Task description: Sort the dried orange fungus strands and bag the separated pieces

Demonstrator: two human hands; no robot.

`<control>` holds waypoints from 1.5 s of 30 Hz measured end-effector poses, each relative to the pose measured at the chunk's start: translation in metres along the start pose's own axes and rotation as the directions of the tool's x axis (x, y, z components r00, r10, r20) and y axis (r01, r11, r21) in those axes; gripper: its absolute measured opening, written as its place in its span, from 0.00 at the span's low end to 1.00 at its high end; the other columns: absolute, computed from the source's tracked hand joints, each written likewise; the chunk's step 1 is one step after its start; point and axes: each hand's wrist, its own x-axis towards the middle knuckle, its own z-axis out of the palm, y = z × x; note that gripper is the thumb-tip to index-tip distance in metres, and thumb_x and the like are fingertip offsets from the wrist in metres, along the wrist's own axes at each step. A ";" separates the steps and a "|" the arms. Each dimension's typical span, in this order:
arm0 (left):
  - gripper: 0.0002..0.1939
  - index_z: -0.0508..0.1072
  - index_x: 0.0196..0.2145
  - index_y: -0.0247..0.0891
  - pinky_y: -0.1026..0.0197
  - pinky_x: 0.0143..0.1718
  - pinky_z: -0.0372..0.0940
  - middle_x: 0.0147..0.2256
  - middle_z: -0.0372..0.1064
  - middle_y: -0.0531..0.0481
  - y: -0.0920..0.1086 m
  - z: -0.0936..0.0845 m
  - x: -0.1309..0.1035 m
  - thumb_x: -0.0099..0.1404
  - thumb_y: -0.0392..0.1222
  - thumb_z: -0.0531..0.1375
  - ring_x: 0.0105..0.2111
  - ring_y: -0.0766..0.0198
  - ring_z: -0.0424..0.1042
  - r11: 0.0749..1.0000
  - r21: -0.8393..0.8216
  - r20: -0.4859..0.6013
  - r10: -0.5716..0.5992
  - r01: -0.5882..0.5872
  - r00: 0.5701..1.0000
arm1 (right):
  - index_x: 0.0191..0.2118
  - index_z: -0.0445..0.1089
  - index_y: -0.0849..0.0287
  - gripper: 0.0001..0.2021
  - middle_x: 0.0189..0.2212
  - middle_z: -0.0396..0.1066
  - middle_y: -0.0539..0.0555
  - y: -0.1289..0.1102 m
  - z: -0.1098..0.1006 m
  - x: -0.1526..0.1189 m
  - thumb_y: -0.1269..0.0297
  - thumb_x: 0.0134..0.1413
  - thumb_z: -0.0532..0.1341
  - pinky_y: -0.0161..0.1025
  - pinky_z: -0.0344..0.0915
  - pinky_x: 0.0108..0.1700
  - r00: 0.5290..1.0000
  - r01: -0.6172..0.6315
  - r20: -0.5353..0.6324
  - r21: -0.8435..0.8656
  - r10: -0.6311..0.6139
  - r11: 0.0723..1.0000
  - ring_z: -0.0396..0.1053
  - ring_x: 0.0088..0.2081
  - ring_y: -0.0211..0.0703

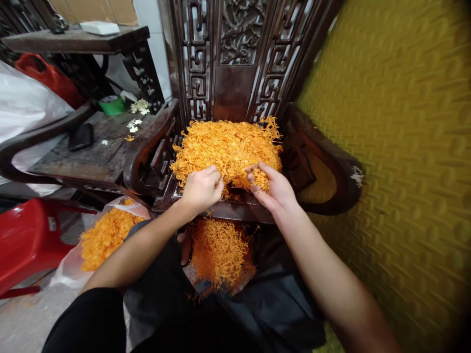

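Note:
A heap of small, thin, curly orange pieces (224,142), which look like plastic flower parts, lies on the seat of a dark carved wooden chair (235,83). At the heap's front edge my left hand (204,187) is closed, back of the hand up; what its fingertips pinch is hidden. My right hand (274,186) is turned palm inward at the heap's right front, its fingers curled around a small clump of the orange pieces (261,180). Between my legs, below the seat edge, sits another mass of orange stalk-like bits (221,250).
An open plastic bag (66,267) of orange pieces stands on the floor at left, beside a red plastic stool (25,240). A second wooden chair (84,162) bears green tape (112,104) and small white pieces. A yellow textured surface (397,147) rises along the right.

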 end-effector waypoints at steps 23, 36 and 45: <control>0.20 0.56 0.19 0.41 0.60 0.25 0.51 0.18 0.58 0.54 0.018 -0.004 0.010 0.65 0.39 0.60 0.20 0.67 0.57 0.943 -0.295 0.106 -0.124 0.150 0.987 | 0.40 0.79 0.57 0.08 0.40 0.81 0.55 0.022 0.013 0.050 0.63 0.65 0.61 0.45 0.70 0.52 0.510 0.701 0.236 -0.671 -0.827 0.241 0.77 0.44 0.47; 0.20 0.60 0.17 0.40 0.65 0.25 0.60 0.15 0.65 0.54 0.016 -0.047 0.014 0.61 0.41 0.66 0.21 0.68 0.68 0.508 -0.690 0.482 -0.211 0.516 0.851 | 0.35 0.74 0.58 0.14 0.26 0.72 0.49 -0.019 -0.029 0.081 0.53 0.49 0.72 0.35 0.64 0.27 0.588 0.622 -0.320 -0.408 -0.743 0.669 0.68 0.25 0.38; 0.21 0.64 0.20 0.40 0.63 0.27 0.64 0.17 0.70 0.52 -0.016 -0.039 0.013 0.62 0.46 0.69 0.21 0.67 0.70 0.505 -0.690 0.384 -0.352 0.519 0.854 | 0.36 0.72 0.59 0.22 0.36 0.79 0.56 -0.031 -0.028 0.015 0.53 0.41 0.79 0.25 0.48 0.15 0.961 0.271 0.089 -0.127 -0.261 0.954 0.76 0.27 0.35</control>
